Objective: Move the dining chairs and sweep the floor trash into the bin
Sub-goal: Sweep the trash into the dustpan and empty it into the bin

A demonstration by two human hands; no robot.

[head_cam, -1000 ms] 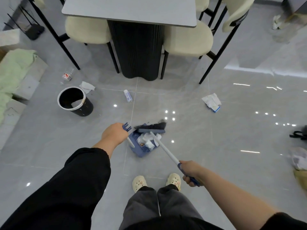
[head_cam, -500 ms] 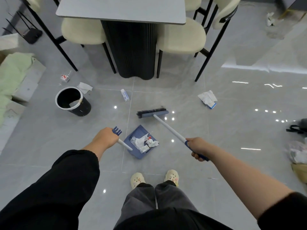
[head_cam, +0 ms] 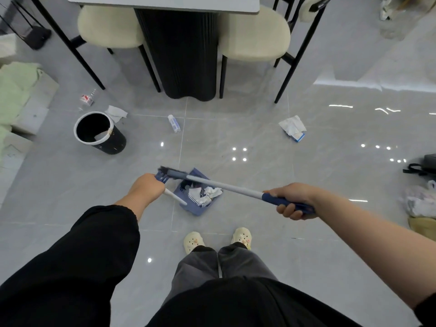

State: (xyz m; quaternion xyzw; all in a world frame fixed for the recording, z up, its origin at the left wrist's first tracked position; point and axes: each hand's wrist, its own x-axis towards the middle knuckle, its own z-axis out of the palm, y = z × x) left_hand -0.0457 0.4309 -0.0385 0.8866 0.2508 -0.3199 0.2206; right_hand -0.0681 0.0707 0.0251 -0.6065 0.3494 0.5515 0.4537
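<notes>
My left hand grips dustpan handle | my right hand grips broom handle | crumpled paper in dustpan | bin upright on floor, well apart

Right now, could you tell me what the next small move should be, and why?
Probably carry the dustpan left to the black bin and tip it: the left hand grips its handle, crumpled tissues already lie in it, and the broom crosses over it.

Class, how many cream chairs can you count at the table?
2. The left chair and the right chair flank the pedestal under the table. More may hide behind.
</notes>
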